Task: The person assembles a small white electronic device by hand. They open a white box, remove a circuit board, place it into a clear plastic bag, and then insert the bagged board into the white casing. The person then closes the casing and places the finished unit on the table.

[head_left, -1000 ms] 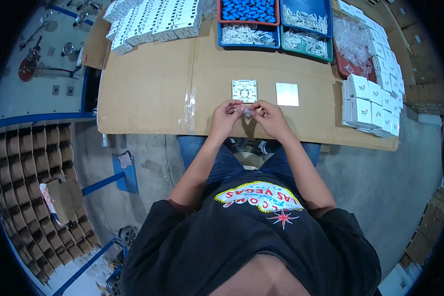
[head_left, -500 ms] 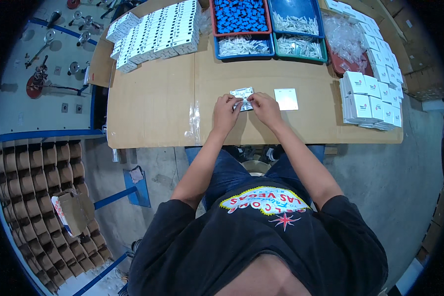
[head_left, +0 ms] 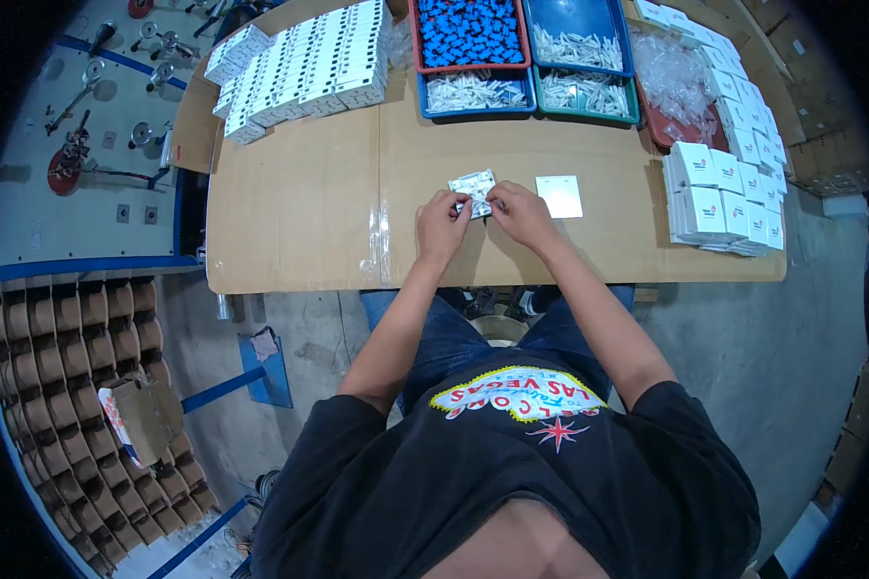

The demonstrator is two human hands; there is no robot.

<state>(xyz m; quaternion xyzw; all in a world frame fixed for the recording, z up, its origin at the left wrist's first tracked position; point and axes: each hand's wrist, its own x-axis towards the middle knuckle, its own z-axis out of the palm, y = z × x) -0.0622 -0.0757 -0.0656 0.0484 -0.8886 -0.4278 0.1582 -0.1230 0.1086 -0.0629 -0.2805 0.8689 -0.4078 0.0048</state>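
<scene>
A small white square part (head_left: 474, 181) with a detailed, uneven face lies over the cardboard-covered tabletop in front of me. At its near left side are the pinched fingers of my left hand (head_left: 442, 228). My right hand (head_left: 523, 216) pinches at its near right edge, so the fingertips of both hands almost meet over it. Any small piece between the fingertips is too small to make out. Just right of my right hand, a plain white square plate (head_left: 559, 197) lies flat on the cardboard.
Stacked white switch-like units (head_left: 304, 72) stand at the far left. At the back are a red tray (head_left: 473, 68) of blue pieces and several trays of white pieces. Clear plastic bags (head_left: 674, 79) and piled white square covers (head_left: 710, 198) sit on the right. A partitioned cardboard rack (head_left: 72, 386) stands lower left.
Both hands stay at the white square part, with the fingertips shifted only slightly. The whole view has moved a few pixels; the plain plate lies as before.
</scene>
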